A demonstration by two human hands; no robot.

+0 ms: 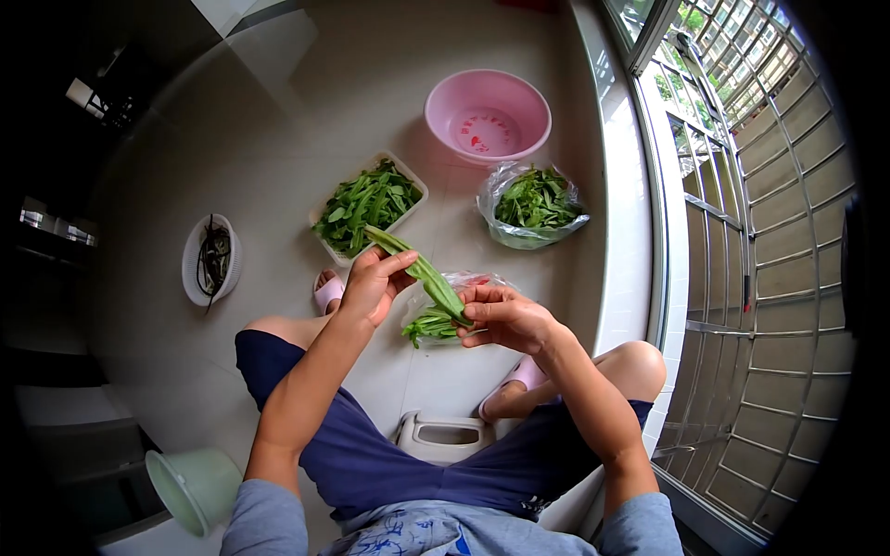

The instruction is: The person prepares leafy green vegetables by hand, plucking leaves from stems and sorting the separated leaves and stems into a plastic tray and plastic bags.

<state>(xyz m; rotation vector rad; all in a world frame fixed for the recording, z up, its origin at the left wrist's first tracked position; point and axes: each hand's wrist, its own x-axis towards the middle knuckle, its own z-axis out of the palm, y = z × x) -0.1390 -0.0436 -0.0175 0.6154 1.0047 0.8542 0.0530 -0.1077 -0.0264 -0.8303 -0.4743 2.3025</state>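
Note:
A long green leafy stalk is stretched between my hands above the floor. My left hand pinches it near its upper left part. At its lower right end, the fingers of my right hand are closed on it. Below and behind the stalk, a clear plastic bag lies on the floor with green stems at its left side, partly hidden by my right hand. Farther ahead, a rectangular white tray holds a heap of green leaves. A second plastic bag with leaves stands to its right.
An empty pink basin stands beyond the bags. At the left is a white basket with dark, thin strands. A pale green bucket is at the lower left. A window ledge and metal bars run along the right.

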